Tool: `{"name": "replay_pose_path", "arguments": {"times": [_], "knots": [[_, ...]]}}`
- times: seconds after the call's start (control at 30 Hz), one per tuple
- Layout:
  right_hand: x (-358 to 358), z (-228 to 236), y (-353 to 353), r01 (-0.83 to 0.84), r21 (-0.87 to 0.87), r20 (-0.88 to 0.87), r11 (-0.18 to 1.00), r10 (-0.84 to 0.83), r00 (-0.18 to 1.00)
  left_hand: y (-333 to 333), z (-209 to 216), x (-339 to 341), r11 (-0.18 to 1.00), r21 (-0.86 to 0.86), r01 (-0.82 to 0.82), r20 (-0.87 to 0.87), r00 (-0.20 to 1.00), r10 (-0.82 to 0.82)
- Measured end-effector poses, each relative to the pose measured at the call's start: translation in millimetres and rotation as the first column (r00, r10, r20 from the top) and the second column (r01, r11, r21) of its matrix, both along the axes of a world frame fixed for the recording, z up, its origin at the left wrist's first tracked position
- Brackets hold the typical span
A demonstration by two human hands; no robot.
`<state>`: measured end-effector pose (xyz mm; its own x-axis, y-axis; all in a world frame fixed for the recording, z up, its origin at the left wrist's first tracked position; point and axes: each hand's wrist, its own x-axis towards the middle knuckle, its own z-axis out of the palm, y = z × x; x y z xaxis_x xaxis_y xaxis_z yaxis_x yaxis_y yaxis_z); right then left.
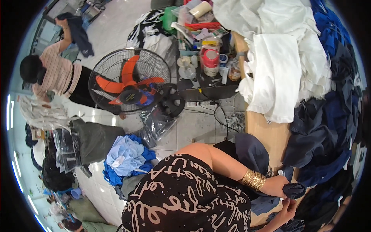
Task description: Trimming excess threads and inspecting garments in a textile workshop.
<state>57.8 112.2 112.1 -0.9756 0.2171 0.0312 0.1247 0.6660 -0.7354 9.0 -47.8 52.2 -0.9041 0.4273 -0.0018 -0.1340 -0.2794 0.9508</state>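
Note:
My left hand [275, 186], with gold bangles on its wrist, is closed on a piece of dark navy cloth [294, 190]. The cloth is bunched into a small rounded, ribbed-looking end. Just below it, my right hand [286, 212] has its fingers bent together close to the cloth's lower edge; whether they pinch it is hard to make out. More dark navy fabric [253, 152] hangs by my left forearm and lies beneath my hands on the wooden table [266, 133].
White garments [276, 77] and dark navy garments [315, 131] are heaped along the table. A floor fan [129, 83] with orange blades, a cluttered dark stand [206, 92], cables and a blue cloth pile [129, 156] are alongside. Another person [58, 69] lifts a dark garment.

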Motion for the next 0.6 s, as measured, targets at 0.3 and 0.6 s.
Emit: {"name": "replay_pose_path", "arguments": {"times": [0.3,0.6], "knots": [[-5,36,-32,-0.038,0.443,-0.005,0.895,0.045,0.999,2,-6,-1,0.988,-0.074,-0.134,-0.059,0.99,0.13],[11,8,-30,0.146,0.423,-0.211,0.894,-0.059,0.976,-5,14,3,0.999,-0.03,-0.038,-0.035,0.999,0.037]]}}
